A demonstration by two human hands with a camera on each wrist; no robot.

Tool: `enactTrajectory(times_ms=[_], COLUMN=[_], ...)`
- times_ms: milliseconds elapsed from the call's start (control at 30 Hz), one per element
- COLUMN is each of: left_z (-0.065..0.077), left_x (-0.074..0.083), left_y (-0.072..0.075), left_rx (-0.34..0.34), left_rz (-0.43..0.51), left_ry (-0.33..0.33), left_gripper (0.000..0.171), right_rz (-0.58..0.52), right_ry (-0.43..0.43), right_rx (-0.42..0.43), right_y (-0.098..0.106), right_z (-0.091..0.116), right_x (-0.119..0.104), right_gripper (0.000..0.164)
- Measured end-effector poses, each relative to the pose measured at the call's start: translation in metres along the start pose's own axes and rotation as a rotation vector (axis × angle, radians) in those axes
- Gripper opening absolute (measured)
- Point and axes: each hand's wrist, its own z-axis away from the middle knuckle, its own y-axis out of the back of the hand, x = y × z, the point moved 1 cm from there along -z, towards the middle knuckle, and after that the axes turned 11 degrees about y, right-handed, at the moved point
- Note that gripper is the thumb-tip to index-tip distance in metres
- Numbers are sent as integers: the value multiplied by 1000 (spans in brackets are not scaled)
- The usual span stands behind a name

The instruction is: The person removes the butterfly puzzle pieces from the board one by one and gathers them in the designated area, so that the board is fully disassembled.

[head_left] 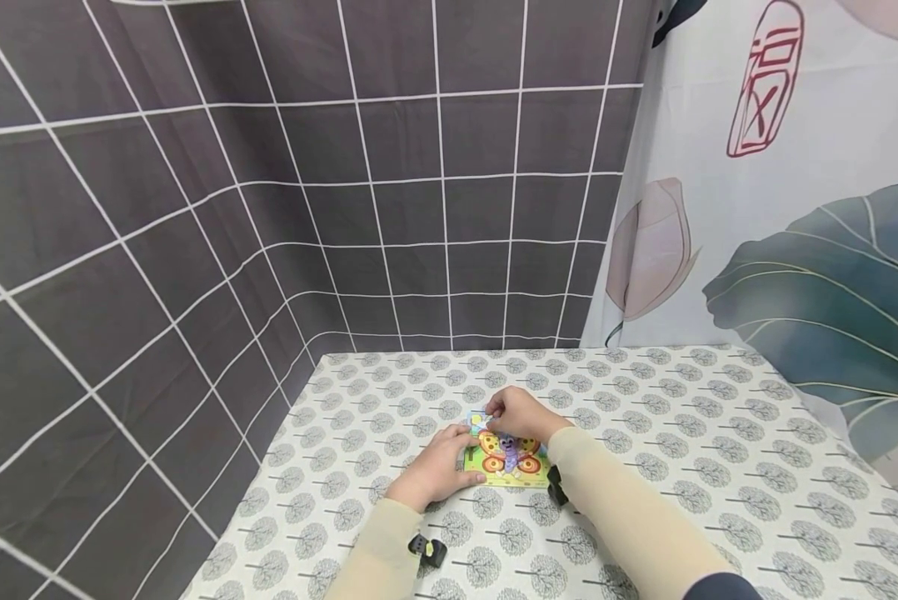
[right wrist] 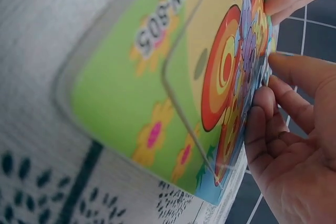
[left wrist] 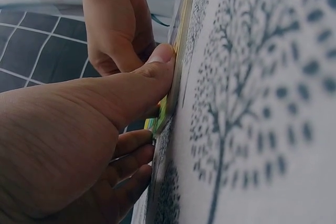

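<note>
A flat jigsaw puzzle board (head_left: pixel 527 479) with a bright butterfly picture, purple body and orange-red wings, lies on the table. My left hand (head_left: pixel 440 467) rests along its left side, thumb at the near left corner and fingers spread towards the far left. In the left wrist view the left thumb (left wrist: pixel 157 59) presses on the board's edge. At the far left part of the board my right hand (head_left: pixel 522 414) pinches a small puzzle piece (right wrist: pixel 266 79) between thumb and index finger. The fingers mostly hide this piece, and it is right at the picture's surface.
A white tablecloth (head_left: pixel 681 433) printed with grey trees covers the table. Behind and to the left hangs a dark curtain (head_left: pixel 404 212) with white grid lines. A pale curtain (head_left: pixel 666 150) with leaf prints hangs at the right. Both wrists wear black camera mounts (head_left: pixel 428 550).
</note>
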Motion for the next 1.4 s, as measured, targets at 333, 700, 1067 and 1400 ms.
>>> enactTrajectory(times_ms=[333, 700, 1067, 1400], left_z=[0, 0, 2, 2], left_x=[-1, -1, -1, -2], left_y=[-1, -2, -3, -4], left_rx=[1, 9, 12, 18], left_rz=[14, 13, 12, 10], left_ry=[1, 1, 13, 7], left_gripper=[66, 65, 64, 64], right_rz=[49, 66, -22, -23], right_ry=[32, 51, 28, -22], right_rx=[31, 81, 119, 152], right_y=[-2, -4, 9, 22], right_z=[1, 1, 20, 35], right_x=[0, 7, 21, 29], right_gripper=[9, 5, 5, 5])
